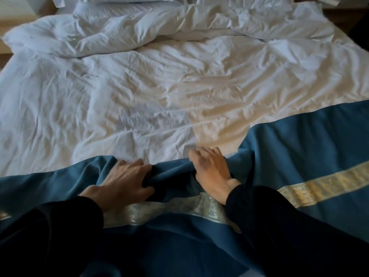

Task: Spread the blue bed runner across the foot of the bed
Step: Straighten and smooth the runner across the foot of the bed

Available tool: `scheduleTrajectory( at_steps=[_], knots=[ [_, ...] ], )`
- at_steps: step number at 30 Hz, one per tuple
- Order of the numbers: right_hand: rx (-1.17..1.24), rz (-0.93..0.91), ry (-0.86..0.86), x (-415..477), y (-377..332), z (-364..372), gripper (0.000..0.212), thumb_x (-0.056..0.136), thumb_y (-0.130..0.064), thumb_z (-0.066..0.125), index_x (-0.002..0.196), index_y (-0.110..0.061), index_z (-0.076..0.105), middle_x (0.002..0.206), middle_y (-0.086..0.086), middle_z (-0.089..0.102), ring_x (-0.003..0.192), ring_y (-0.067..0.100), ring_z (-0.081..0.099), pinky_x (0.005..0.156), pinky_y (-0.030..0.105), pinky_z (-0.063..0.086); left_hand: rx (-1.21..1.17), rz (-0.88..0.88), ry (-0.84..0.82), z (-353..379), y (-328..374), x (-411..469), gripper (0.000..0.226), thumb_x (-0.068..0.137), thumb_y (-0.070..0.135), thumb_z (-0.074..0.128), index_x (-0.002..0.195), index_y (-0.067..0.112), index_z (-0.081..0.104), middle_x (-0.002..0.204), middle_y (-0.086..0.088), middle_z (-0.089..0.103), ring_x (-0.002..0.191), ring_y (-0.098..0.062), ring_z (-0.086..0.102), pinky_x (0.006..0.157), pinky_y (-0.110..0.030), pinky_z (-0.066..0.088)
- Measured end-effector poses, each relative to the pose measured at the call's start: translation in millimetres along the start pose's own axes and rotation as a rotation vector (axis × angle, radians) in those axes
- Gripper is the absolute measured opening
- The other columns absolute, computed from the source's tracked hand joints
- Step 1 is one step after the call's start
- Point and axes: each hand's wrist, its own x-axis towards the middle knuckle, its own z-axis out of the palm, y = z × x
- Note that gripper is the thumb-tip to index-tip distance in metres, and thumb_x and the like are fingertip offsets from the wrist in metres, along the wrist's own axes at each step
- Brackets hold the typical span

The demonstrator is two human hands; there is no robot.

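Observation:
The blue bed runner (299, 148) with a pale gold patterned band lies across the near end of the bed, over the wrinkled white duvet (139, 92). It lies flat on the right and is bunched into folds in the middle. My left hand (123, 180) rests on the runner's far edge, its fingers curled into a fold. My right hand (211, 170) grips the bunched far edge just to the right of it. Both dark sleeves cover part of the runner's near side.
The duvet's top is folded back in a rumpled roll (99, 31) at the far end. White pillows (123, 0) lie beyond it at the headboard. Wooden floor or furniture shows at the far left (6, 27) and far right (347, 19).

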Motion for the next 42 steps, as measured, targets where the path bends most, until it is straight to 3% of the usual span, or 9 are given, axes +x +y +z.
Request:
scheduleTrajectory(
  at_steps=[5, 9, 13, 17, 20, 23, 27, 35, 42],
  knots=[
    [-0.023, 0.077, -0.09, 18, -27, 22, 0.027, 0.069, -0.016, 0.064, 0.091, -0.015, 0.049, 0.092, 0.005, 0.049, 0.083, 0.025, 0.049, 0.075, 0.037, 0.034, 0.168, -0.311, 0.19, 0, -56, 2, 0.041, 0.091, 0.052, 0.028, 0.078, 0.024, 0.054, 0.084, -0.002, 0.051, 0.083, -0.026, 0.052, 0.077, -0.04, 0.025],
    [0.381, 0.124, -0.271, 34, -65, 37, 0.024, 0.09, -0.043, 0.049, 0.087, -0.019, 0.044, 0.098, -0.003, 0.048, 0.092, 0.017, 0.047, 0.09, 0.038, 0.032, -0.153, -0.183, 0.344, 13, -88, -9, 0.01, 0.082, 0.018, 0.047, 0.091, 0.013, 0.048, 0.073, -0.009, 0.056, 0.065, -0.033, 0.056, 0.068, -0.039, 0.038],
    [0.451, 0.204, -0.21, 56, -75, 49, 0.009, 0.098, -0.021, 0.036, 0.102, -0.018, 0.044, 0.109, -0.002, 0.049, 0.105, 0.021, 0.049, 0.094, 0.043, 0.032, -0.581, -0.142, 0.203, 16, -96, -5, 0.06, 0.074, 0.001, 0.061, 0.128, 0.013, 0.037, 0.089, -0.003, 0.058, 0.072, -0.024, 0.056, 0.065, -0.032, 0.042],
    [0.291, 0.134, -0.389, 76, -72, 56, 0.047, 0.092, -0.019, 0.051, 0.133, -0.022, 0.03, 0.119, 0.004, 0.052, 0.112, 0.028, 0.045, 0.093, 0.044, 0.031, -0.503, -0.073, 0.186, 19, -111, 12, 0.05, 0.075, 0.011, 0.064, 0.124, 0.017, 0.052, 0.074, 0.013, 0.056, 0.068, -0.014, 0.052, 0.066, -0.025, 0.037],
    [0.143, 0.178, -0.33, 89, -76, 64, 0.023, 0.093, -0.029, 0.051, 0.115, -0.024, 0.048, 0.114, 0.002, 0.052, 0.107, 0.027, 0.046, 0.088, 0.04, 0.03, -0.503, -0.004, 0.25, 22, -122, 19, 0.05, 0.072, 0.039, 0.054, 0.116, 0.016, 0.06, 0.082, 0.009, 0.063, 0.087, -0.021, 0.06, 0.088, -0.034, 0.045],
    [0.11, 0.308, -0.157, 106, -81, 70, 0.015, 0.097, -0.027, 0.043, 0.105, -0.018, 0.053, 0.109, 0.002, 0.055, 0.101, 0.026, 0.049, 0.085, 0.039, 0.031, -0.636, -0.004, 0.028, 22, -143, 23, 0.074, 0.072, 0.075, 0.034, 0.115, 0.02, 0.06, 0.103, 0.006, 0.064, 0.099, -0.015, 0.058, 0.095, -0.036, 0.042],
    [0.004, 0.535, -0.081, 130, -74, 77, 0.015, 0.096, -0.023, 0.043, 0.102, -0.015, 0.054, 0.103, 0.004, 0.058, 0.096, 0.026, 0.05, 0.086, 0.04, 0.032, -0.437, 0.053, -0.042, 32, -165, 17, 0.083, 0.073, 0.082, 0.002, 0.114, 0.034, 0.056, 0.108, 0.01, 0.059, 0.1, -0.014, 0.057, 0.087, -0.035, 0.044],
    [0.351, 0.106, -0.179, 143, -120, 86, 0.024, 0.093, -0.031, 0.04, 0.095, -0.022, 0.062, 0.1, -0.003, 0.062, 0.096, 0.021, 0.052, 0.088, 0.038, 0.029, -0.044, -0.027, 0.172, 64, -180, 3, 0.031, 0.089, 0.049, 0.04, 0.09, 0.019, 0.05, 0.076, -0.002, 0.063, 0.059, -0.032, 0.062, 0.05, -0.034, 0.041],
    [0.23, 0.096, -0.184, 154, -153, 95, 0.022, 0.099, -0.028, 0.039, 0.08, -0.019, 0.045, 0.085, -0.002, 0.057, 0.082, 0.022, 0.049, 0.08, 0.036, 0.03, 0.044, -0.329, 0.155, 50, -266, -30, 0.022, 0.088, 0.038, 0.047, 0.079, 0.018, 0.045, 0.077, -0.005, 0.065, 0.071, -0.033, 0.064, 0.056, -0.035, 0.038]
  ],
)
